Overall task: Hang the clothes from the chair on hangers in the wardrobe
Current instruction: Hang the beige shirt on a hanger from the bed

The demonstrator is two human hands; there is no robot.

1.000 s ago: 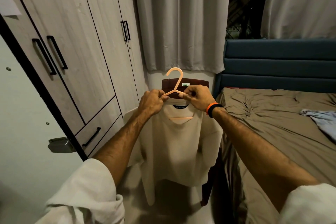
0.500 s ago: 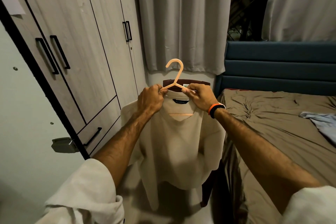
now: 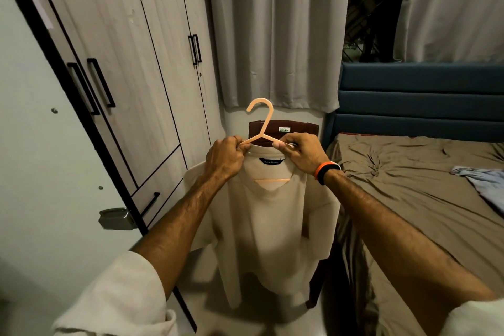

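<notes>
Item one: my left hand [image 3: 225, 159], fingers curled tight, pinching the collar of the shirt [image 3: 268, 226] together with the left arm of the hanger [image 3: 261, 124].

Item two: my right hand [image 3: 302, 153], fingers likewise curled, thumb and forefinger pinching the right side of the collar against the hanger's other arm. An orange and black band [image 3: 326, 170] sits on that wrist.

Item three: the shirt, cream, hanging full length below both hands, sleeves loose at either side. The hanger's lower bar shows through the neck opening; a dark label is sewn inside the collar.

Item four: the hanger, pale orange plastic, hook upright above my hands, held in the air.

Item five: a chair [image 3: 300, 129], dark brown, directly behind the shirt, only its top rail and one leg showing.

Item six: the wardrobe [image 3: 131, 57], to my left, light wood, black handles, doors closed.

Item seven: a bed [image 3: 409, 185], to my right, brown rumpled sheet, blue headboard, a bluish garment [image 3: 482, 180] lying on it.

Item eight: curtains [image 3: 272, 30], pale, behind the chair.
</notes>
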